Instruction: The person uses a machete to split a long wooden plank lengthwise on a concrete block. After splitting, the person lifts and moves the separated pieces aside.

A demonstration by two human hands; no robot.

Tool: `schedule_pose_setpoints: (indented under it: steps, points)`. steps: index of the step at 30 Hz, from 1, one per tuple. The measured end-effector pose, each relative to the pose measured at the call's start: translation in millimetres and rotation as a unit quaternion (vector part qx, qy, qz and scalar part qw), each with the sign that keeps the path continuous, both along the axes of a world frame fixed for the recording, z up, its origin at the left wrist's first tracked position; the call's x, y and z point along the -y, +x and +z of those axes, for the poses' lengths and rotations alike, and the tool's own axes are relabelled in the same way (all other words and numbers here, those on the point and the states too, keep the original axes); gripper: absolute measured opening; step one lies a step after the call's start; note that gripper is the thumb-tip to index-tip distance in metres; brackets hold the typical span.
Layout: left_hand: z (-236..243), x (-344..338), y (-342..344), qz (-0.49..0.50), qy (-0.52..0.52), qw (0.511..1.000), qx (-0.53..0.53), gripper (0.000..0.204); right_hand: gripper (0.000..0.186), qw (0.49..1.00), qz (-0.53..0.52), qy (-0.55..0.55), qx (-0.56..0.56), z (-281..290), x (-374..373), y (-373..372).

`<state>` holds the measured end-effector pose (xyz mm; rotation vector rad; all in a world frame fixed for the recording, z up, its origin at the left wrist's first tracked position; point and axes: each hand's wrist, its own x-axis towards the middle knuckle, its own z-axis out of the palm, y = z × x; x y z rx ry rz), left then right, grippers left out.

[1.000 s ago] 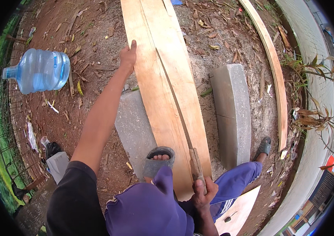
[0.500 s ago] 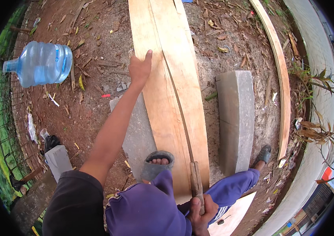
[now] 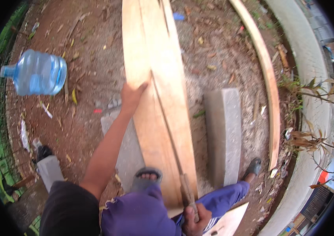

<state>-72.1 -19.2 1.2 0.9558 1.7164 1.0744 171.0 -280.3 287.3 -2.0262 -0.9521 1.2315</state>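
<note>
A long pale wooden board (image 3: 157, 129) runs away from me up the middle of the view. My left hand (image 3: 131, 96) grips its left edge, fingers at the side and thumb stretched over the top face. Along the board lies a narrow dark blade (image 3: 167, 126), seen nearly edge-on, so I cannot tell what kind of tool it is. Its worn wooden handle (image 3: 186, 188) is wrapped in my right hand (image 3: 196, 220), near the lower edge. My sandalled left foot (image 3: 149, 175) is at the board's left edge, beside a flat grey slab (image 3: 125, 157).
A grey concrete block (image 3: 223, 137) lies right of the board, with a long timber strip (image 3: 269, 86) beyond it. To the left lies a clear blue water jug (image 3: 37, 72). Another grey block (image 3: 49, 171) stands lower left. A pale wall (image 3: 316, 106) bounds the right side.
The whole view has shifted, so most things appear lower and further left. My left hand is somewhat nearer to me along the board's edge. My right hand keeps hold of the handle.
</note>
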Motion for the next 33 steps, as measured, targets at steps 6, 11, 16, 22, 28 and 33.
schedule_pose_setpoints:
  steps: [6,11,16,22,28,33]
  points:
    - [3.2,-6.3,39.8,0.075,-0.059,0.985,-0.143,0.065,0.025,0.990,-0.029,0.104,0.092,-23.0,12.4,29.0]
    - [-1.3,1.6,39.2,0.071,-0.052,0.984,-0.155,0.065,0.048,0.997,-0.014,0.082,0.011,-51.9,38.0,31.6]
    - [-7.7,2.6,35.5,0.059,-0.017,0.990,-0.125,0.063,0.042,0.981,0.017,0.103,-0.162,-60.5,57.2,26.4]
    - [-5.0,4.7,37.5,0.059,0.000,0.993,-0.102,0.081,0.049,0.854,-0.286,-0.056,-0.432,-67.6,52.3,16.3]
    - [-11.7,0.8,25.0,0.026,0.054,0.994,-0.089,0.081,0.052,0.981,0.106,0.159,0.033,-57.2,51.7,12.5]
    - [-11.9,3.6,34.4,0.021,0.056,0.996,-0.063,0.074,0.051,0.990,0.052,0.126,-0.041,-64.3,61.9,11.8]
